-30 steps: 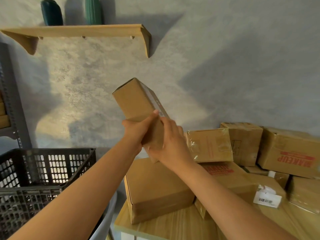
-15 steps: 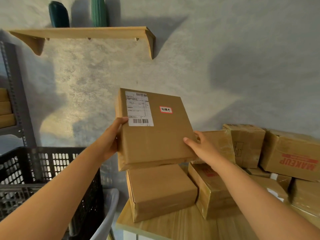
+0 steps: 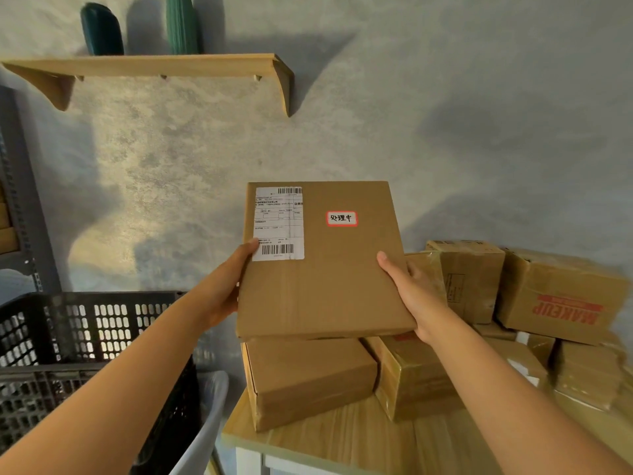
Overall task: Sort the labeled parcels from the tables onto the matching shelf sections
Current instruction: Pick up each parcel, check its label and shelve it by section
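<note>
Two hands hold one flat cardboard parcel (image 3: 325, 262) up in the air, above the near end of the wooden desk (image 3: 346, 437), its broad face turned to the camera. The left hand (image 3: 222, 289) grips the parcel's left edge, thumb lying on the corner of the white shipping label (image 3: 279, 223); the right hand (image 3: 411, 293) grips the right edge, thumb on the front face, fingers hidden behind. A small red-bordered sticker (image 3: 342, 218) with handwritten characters sits right of the shipping label. Just below the parcel, a plain brown box (image 3: 308, 378) lies on the desk, with a taped box (image 3: 411, 382) touching its right side. Further right, a box printed MAKEUP (image 3: 561, 299) rests on top of other boxes. A black plastic crate (image 3: 68, 341) stands to the left of the desk. On the wall above, a wooden shelf (image 3: 154, 65) carries two green objects.
</note>
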### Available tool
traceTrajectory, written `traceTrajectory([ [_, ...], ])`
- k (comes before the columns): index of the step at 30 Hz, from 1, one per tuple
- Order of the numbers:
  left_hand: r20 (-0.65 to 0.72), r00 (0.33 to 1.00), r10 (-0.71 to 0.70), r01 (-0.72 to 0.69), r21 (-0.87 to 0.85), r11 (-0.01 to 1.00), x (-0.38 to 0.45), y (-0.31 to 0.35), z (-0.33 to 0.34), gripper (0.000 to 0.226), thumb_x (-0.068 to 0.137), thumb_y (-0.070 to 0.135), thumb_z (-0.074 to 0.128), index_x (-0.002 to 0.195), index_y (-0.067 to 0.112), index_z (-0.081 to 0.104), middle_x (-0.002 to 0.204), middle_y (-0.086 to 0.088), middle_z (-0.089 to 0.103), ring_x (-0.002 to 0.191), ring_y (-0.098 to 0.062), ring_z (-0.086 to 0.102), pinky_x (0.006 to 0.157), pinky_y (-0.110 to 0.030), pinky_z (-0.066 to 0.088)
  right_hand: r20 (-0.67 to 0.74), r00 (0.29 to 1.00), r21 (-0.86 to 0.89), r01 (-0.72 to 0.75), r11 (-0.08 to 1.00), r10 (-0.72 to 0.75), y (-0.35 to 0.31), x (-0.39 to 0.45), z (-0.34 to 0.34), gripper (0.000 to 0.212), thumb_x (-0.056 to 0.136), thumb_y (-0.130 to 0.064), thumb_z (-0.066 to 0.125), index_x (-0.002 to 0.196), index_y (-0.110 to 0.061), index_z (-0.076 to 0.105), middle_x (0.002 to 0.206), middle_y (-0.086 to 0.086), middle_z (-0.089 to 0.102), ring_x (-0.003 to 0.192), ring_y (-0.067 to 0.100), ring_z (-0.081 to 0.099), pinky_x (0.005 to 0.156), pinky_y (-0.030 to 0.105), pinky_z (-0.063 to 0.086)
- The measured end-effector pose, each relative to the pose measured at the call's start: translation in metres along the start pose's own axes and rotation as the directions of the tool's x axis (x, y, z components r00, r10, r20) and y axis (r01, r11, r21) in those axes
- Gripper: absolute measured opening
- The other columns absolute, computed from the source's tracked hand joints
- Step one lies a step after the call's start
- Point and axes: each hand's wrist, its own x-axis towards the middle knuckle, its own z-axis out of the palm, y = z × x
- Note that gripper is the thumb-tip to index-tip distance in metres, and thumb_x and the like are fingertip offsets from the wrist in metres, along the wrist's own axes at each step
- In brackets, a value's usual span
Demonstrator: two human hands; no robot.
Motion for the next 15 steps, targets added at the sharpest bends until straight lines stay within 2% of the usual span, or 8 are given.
traceTrajectory([
  [3,-0.038,0.999,0.022,-0.024,-0.041,0.999,-0.009,-0.006,0.021,0.039,0.097,0.057,0.043,0.114,0.029,0.064,0.095,0.003,0.078,0.082,-0.014,0.075,0.074,-0.035,0.055,-0.021,0.999,0.027,0.039,0.999,-0.039,0.002,-0.015,-0.008,0.064,0.079,-0.062,0.067,0.133,-0.031,0.05,0.115,-0.003,0.068,0.1,0.019,0.068,0.082,0.04,0.057],
  [5,-0.056,0.998,0.034,-0.038,-0.068,0.997,-0.016,-0.015,0.033,0.038,0.097,0.055,0.045,0.114,0.028,0.065,0.093,0.003,0.078,0.081,-0.015,0.074,0.07,-0.034,0.055,-0.031,0.999,0.045,0.036,0.998,-0.034,0.009,-0.025,-0.017,0.064,0.079,-0.061,0.068,0.134,-0.033,0.049,0.115,-0.004,0.069,0.1,0.019,0.068,0.087,0.043,0.057],
  [7,-0.064,0.997,0.051,-0.055,-0.075,0.996,-0.024,-0.028,0.042,0.041,0.094,0.055,0.051,0.12,0.026,0.063,0.101,0.001,0.077,0.088,-0.018,0.074,0.071,-0.034,0.056,-0.045,0.999,0.054,0.032,0.998,-0.03,0.019,-0.039,-0.027,0.069,0.074,-0.064,0.07,0.133,-0.035,0.05,0.116,-0.006,0.069,0.102,0.018,0.069,0.092,0.046,0.055],
  [9,-0.066,0.997,0.026,-0.032,-0.094,0.995,-0.033,-0.046,0.051,0.05,0.09,0.058,0.056,0.127,0.025,0.061,0.11,-0.002,0.075,0.098,-0.022,0.072,0.077,-0.038,0.056,-0.076,0.997,0.061,0.01,0.998,-0.006,0.033,-0.057,-0.039,0.069,0.073,-0.065,0.07,0.133,-0.037,0.05,0.116,-0.007,0.069,0.102,0.016,0.068,0.091,0.044,0.055],
  [11,-0.05,0.999,0.004,-0.01,-0.117,0.993,-0.046,-0.066,0.062,0.054,0.087,0.059,0.059,0.13,0.025,0.06,0.114,-0.003,0.073,0.104,-0.026,0.07,0.083,-0.042,0.056,-0.105,0.994,0.06,-0.009,0.998,0.016,0.047,-0.08,-0.05,0.054,0.08,-0.059,0.067,0.127,-0.038,0.05,0.114,-0.008,0.067,0.101,0.014,0.066,0.086,0.039,0.055],
  [12,-0.035,0.999,-0.007,0.002,-0.122,0.992,-0.052,-0.076,0.068,0.054,0.087,0.058,0.059,0.129,0.025,0.06,0.115,-0.003,0.073,0.104,-0.026,0.07,0.084,-0.044,0.056,-0.129,0.991,0.07,-0.024,0.997,0.033,0.054,-0.091,-0.056,0.049,0.082,-0.057,0.066,0.124,-0.039,0.051,0.114,-0.009,0.066,0.1,0.013,0.066,0.084,0.037,0.055],
  [15,0.011,0.999,-0.048,0.049,-0.143,0.989,-0.073,-0.1,0.086,0.048,0.089,0.057,0.059,0.126,0.026,0.063,0.113,-0.003,0.074,0.103,-0.026,0.071,0.089,-0.046,0.056,-0.213,0.973,0.085,-0.069,0.994,0.086,0.077,-0.129,-0.068,0.054,0.08,-0.057,0.068,0.127,-0.036,0.053,0.114,-0.009,0.068,0.101,0.014,0.067,0.089,0.042,0.056],
])
